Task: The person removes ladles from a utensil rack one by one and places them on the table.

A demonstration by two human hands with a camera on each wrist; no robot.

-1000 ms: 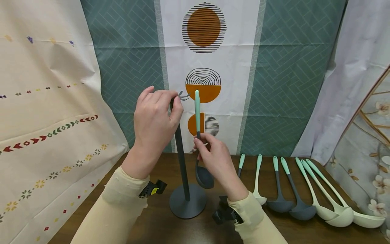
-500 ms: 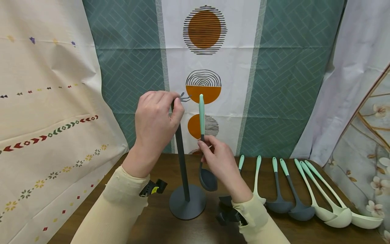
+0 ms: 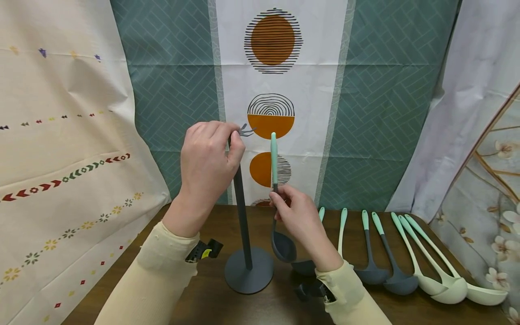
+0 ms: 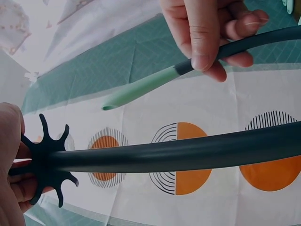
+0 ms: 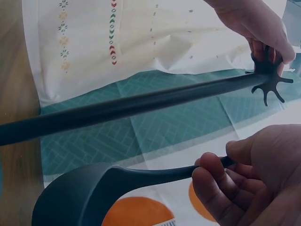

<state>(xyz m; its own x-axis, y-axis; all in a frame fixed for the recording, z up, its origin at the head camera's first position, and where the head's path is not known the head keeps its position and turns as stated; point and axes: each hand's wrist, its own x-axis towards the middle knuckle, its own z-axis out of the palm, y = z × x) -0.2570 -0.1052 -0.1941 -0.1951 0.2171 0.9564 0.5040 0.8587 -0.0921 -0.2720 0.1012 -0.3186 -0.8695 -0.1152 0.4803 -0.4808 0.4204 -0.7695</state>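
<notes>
A dark grey utensil stand rises from a round base on the table. My left hand grips its top, where curved hooks fan out around the post. Right of the post, my right hand pinches a ladle between thumb and fingers, at the dark neck just below the mint-green handle. The ladle is upright, its dark bowl hanging at the bottom above the table. Its handle tip is apart from the hooks.
Several ladles lie on the wooden table to the right, some with dark heads, others cream. Another dark ladle head lies partly behind my right forearm. A patterned cloth hangs behind the table.
My right hand has moved right and slightly down with the ladle, away from the hooks. The left hand stays at the top of the stand.
</notes>
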